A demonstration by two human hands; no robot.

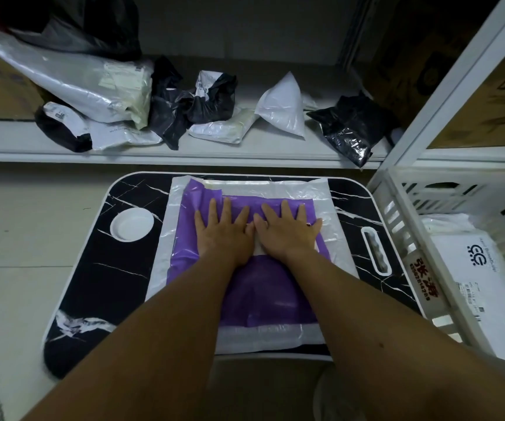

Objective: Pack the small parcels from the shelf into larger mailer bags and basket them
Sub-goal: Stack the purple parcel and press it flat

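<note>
Mailer (272,287), purple, lies mid-worktop (87,268) on a white bag (321,192), long axis toward the shelf (184,156). Both grips lie flat and hold nothing: left hand (222,230), right hand (287,232) pressing its far end. Basket (397,208) beside the right edge, nearer the right hand.

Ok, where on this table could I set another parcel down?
Bare black tabletop lies below the white dish, left of the white mailer. The strip by the handle slot is narrow. The centre is crowded: both hands press the purple bag.

Dim, bluish indoor light; the shelf (184,153) recess falls into shadow, edges bow from wide-angle distortion, and corners look soft.
</note>
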